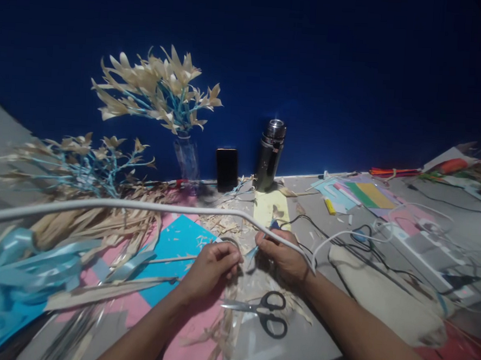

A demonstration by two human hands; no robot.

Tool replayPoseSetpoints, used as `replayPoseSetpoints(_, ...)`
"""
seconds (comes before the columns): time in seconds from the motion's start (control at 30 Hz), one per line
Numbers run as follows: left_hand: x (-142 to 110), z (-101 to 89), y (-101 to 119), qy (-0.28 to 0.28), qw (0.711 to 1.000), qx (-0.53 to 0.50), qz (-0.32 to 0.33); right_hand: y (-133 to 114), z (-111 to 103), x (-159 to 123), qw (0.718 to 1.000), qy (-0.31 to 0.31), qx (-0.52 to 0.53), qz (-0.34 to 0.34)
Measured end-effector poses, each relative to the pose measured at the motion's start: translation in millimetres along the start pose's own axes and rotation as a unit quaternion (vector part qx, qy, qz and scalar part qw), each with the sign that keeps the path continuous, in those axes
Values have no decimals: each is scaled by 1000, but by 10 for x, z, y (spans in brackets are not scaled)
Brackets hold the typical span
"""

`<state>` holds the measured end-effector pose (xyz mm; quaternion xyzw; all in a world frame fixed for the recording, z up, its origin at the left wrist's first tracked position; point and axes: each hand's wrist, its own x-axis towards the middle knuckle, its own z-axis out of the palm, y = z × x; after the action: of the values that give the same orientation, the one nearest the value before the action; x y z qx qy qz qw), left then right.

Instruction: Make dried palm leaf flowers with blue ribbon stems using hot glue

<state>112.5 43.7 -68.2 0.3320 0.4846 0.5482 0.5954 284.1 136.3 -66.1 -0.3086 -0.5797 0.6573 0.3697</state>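
My left hand [215, 262] is closed in a pinch above the middle of the table; what its fingertips hold is too small to make out. Just to the right, my right hand [282, 253] has its fingers closed on a narrow light blue ribbon [252, 252], whose end points toward the left hand. A small gap separates the two hands. Below them lie black-handled scissors [263, 310], blades toward the left. Dried husk scraps [221, 222] are scattered around the hands. A white cable [206, 209] passes across the view and over the right wrist.
At the back stand a glass vase [187, 163] of pale husk flowers [160, 85], a phone [227, 170] and a dark flask [271, 155]. Blue ribbon [10, 280] and dried husks [83, 216] cover the left. A power strip [423, 256] and beige pouch [384, 297] lie right.
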Motion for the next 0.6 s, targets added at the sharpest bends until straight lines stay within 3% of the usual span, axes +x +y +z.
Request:
replayPoseSetpoints(0.1,37,-98,90,19,1000,21,10,18,-41,25,999,21,32,5)
replayPoseSetpoints(0.17,61,-198,188,84,994,58,46,31,-60,36,999,16,52,6)
replayPoseSetpoints(0.27,72,-320,342,231,945,172,156,17,-68,32,998,8,58,7)
replayPoseSetpoints(0.33,43,-304,389,261,920,209,203,-10,-56,18,999,-2,35,12)
replayPoseSetpoints(0.4,-19,-184,357,213,945,177,175,-35,-30,-1,1000,-20,8,10)
replayPoseSetpoints(0.47,-92,-3,255,128,983,96,87,-43,4,-22,999,-37,-5,10)
replayPoseSetpoints(0.53,-149,160,128,71,997,33,25,-32,35,-41,998,-50,-3,23)
replayPoseSetpoints(0.6,-173,247,30,54,998,20,8,-14,53,-53,998,-54,4,39)
